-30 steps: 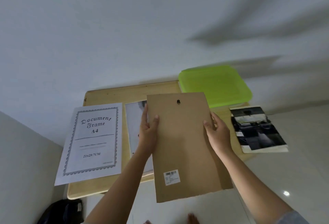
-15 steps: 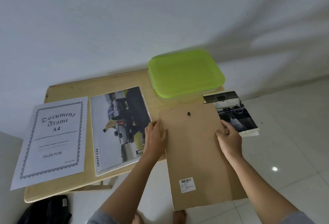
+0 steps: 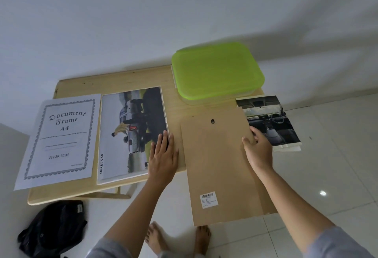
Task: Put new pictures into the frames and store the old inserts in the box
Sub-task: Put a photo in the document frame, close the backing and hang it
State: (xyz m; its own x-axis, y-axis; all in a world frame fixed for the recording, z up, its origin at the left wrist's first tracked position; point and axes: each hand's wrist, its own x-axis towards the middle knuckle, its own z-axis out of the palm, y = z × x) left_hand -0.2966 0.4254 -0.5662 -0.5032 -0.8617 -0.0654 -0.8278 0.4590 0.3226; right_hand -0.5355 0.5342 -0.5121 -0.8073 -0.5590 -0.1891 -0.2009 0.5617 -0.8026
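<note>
a second ago both my hands held the brown back board (image 3: 221, 165) up over the car picture (image 3: 133, 130). now the board lies on the table (image 3: 114, 79) right of it (its near half hangs off the edge). my right hand (image 3: 258, 151) pinches its side, my left hand (image 3: 162, 155) lies flat, fingers straight, on the picture. i think the back goes on next. the board is plain, with a black hook and a white sticker
</note>
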